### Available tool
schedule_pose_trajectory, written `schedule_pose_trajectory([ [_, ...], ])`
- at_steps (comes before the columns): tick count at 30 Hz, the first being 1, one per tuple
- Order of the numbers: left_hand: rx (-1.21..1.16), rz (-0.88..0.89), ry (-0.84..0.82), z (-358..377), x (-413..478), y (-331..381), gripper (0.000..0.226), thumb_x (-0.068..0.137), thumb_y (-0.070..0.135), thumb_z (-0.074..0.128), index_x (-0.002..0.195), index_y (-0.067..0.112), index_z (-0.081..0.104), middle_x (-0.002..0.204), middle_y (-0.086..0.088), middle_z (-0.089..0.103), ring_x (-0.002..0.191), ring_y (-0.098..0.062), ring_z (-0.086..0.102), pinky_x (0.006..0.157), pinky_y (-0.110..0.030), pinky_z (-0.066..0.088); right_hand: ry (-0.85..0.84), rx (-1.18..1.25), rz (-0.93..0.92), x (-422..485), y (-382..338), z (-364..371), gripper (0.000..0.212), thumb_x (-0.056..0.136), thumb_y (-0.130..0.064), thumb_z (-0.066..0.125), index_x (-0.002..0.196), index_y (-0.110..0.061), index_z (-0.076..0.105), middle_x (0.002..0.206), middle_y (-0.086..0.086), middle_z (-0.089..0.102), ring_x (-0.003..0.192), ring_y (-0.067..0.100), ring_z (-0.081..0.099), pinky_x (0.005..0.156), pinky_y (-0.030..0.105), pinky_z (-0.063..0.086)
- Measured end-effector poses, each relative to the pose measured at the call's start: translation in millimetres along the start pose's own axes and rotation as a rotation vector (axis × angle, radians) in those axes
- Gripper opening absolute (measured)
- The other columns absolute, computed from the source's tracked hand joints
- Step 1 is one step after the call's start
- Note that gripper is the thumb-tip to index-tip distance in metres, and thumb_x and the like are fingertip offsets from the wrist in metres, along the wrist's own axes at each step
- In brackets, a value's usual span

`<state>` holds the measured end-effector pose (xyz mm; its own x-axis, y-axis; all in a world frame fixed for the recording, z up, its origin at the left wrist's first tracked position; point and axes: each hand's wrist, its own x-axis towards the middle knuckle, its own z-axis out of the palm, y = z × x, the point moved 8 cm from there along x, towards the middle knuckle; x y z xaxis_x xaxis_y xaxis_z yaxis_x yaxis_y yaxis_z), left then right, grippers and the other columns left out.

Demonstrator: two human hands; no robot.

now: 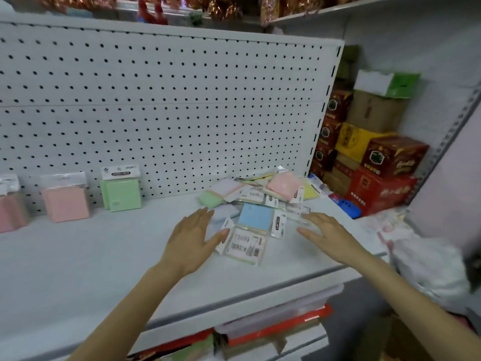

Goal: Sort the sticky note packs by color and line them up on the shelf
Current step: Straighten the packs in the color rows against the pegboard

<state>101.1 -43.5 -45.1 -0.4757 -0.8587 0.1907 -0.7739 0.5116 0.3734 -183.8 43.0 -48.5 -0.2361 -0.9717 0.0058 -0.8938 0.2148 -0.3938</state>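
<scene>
A loose heap of sticky note packs lies on the white shelf at the right. In it are a blue pack, a pink pack, a green pack, a yellow pack and one lying label-side up. Standing against the pegboard at the left are a green pack, a pink pack and another pink pack at the frame edge. My left hand hovers open just left of the heap. My right hand hovers open at its right side, holding nothing.
The pegboard back wall rises behind the shelf. Stacked red, yellow and brown cartons fill the bay at the right, with a blue object at the shelf's end. White plastic bags lie at lower right. More goods sit on the shelf below.
</scene>
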Motion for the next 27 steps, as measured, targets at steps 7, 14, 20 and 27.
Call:
schedule_pose_trajectory([
  [7, -0.009, 0.021, -0.003, 38.6, 45.7, 47.3, 0.075, 0.086, 0.068, 0.025, 0.145, 0.023, 0.032, 0.148, 0.001, 0.039, 0.135, -0.018, 0.033, 0.110, -0.028, 0.024, 0.029, 0.085, -0.086, 71.7, 40.8, -26.4, 0.055, 0.090, -0.045, 0.053, 0.138, -0.019, 0.046, 0.145, 0.003, 0.043, 0.134, 0.019, 0.036, 0.108, 0.027, 0.025],
  [14, 0.106, -0.285, -0.094, 66.1, 74.5, 41.1, 0.056, 0.091, 0.064, 0.029, 0.116, 0.023, 0.057, 0.095, 0.001, 0.056, 0.098, -0.022, 0.049, 0.090, -0.037, 0.035, 0.048, 0.227, -0.026, 132.9, 40.0, -20.6, 0.064, 0.088, -0.049, 0.056, 0.141, -0.015, 0.042, 0.145, 0.007, 0.043, 0.134, 0.025, 0.036, 0.109, 0.036, 0.030],
  [20, 0.053, -0.445, -0.091, 67.8, 87.7, 33.2, 0.063, 0.079, 0.075, 0.043, 0.121, 0.029, 0.055, 0.113, 0.006, 0.065, 0.109, -0.019, 0.054, 0.094, -0.037, 0.032, 0.036, 0.187, -0.039, 155.8, 32.6, -2.3, 0.072, 0.085, -0.054, 0.058, 0.139, -0.010, 0.041, 0.138, 0.013, 0.046, 0.129, 0.031, 0.035, 0.105, 0.042, 0.030],
  [27, 0.121, -0.480, -0.006, 67.7, 86.6, 37.4, 0.073, 0.072, 0.077, 0.052, 0.127, 0.029, 0.052, 0.120, 0.006, 0.063, 0.115, -0.019, 0.052, 0.095, -0.038, 0.032, 0.134, 0.144, -0.032, 159.9, 36.9, 4.0, 0.085, 0.075, -0.060, 0.066, 0.142, -0.018, 0.037, 0.136, 0.011, 0.042, 0.128, 0.032, 0.030, 0.106, 0.045, 0.023],
])
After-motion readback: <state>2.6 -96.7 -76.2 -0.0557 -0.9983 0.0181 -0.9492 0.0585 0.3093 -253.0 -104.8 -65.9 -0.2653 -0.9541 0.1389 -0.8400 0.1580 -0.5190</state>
